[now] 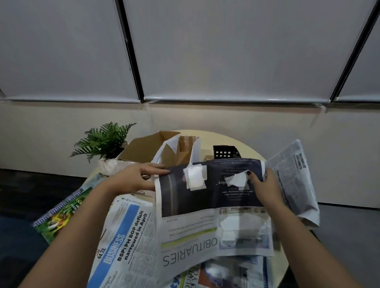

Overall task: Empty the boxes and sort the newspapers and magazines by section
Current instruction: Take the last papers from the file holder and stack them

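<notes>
A: Where's the obituaries page [212, 212]?

B: Both my hands pinch its far edge, left [137, 177] and right [264, 184], over the surface [281, 265].

A: Risk?

B: Thin paper; I might tear it.

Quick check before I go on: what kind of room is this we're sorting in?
Probably an office or meeting room: grey roller blinds cover a wide window wall, dark carpet covers the floor, and the papers lie on a small round table with a potted fern.
</notes>
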`<state>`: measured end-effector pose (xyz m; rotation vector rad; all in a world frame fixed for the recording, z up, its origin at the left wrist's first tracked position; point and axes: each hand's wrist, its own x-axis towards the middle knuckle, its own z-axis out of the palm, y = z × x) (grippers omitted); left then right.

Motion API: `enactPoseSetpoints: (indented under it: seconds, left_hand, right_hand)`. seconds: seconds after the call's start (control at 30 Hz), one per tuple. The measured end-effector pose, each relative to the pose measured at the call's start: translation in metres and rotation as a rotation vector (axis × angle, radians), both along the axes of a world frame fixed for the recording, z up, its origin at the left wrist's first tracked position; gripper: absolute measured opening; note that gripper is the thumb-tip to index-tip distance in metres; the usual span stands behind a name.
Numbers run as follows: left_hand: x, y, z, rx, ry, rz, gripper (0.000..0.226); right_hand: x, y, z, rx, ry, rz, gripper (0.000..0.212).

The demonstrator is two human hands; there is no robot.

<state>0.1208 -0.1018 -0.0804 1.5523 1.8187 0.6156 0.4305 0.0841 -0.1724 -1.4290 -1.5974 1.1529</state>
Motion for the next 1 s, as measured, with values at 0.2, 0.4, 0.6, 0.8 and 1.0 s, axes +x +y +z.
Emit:
enactPoseSetpoints:
  seconds: [0.2,0.4,0.6,0.8,1.0]
  left_hand:
    - [0.001,-0.005,0.026,0.025,0.002,-0.068,0.036]
    - [0.002,-0.007,0.028,0.406,-0.086,0.135,0.035]
    - [0.012,-0.003,0.020,0.669,-0.124,0.281,0.033]
    - [-0.002,0.008,0.043,0.589,0.074,0.018,0.043]
    - [-0.015,-0.006,0.052,0.632,0.271,0.223,0.050]
  right_hand:
    - [-0.002,-0.011,-0.010,-0.093,-0.009,0.020,0.033]
    - [-0.016,-0.030,-0.008,-0.132,-0.012,0.019,0.027]
    - [-0.024,-0.039,-0.001,-0.131,0.079,0.076,0.047]
    - [-0.025,-0.037,0.009,-0.145,0.211,0.120,0.038]
    - [-0.015,-0.053,0.003,-0.435,0.121,0.418,0.026]
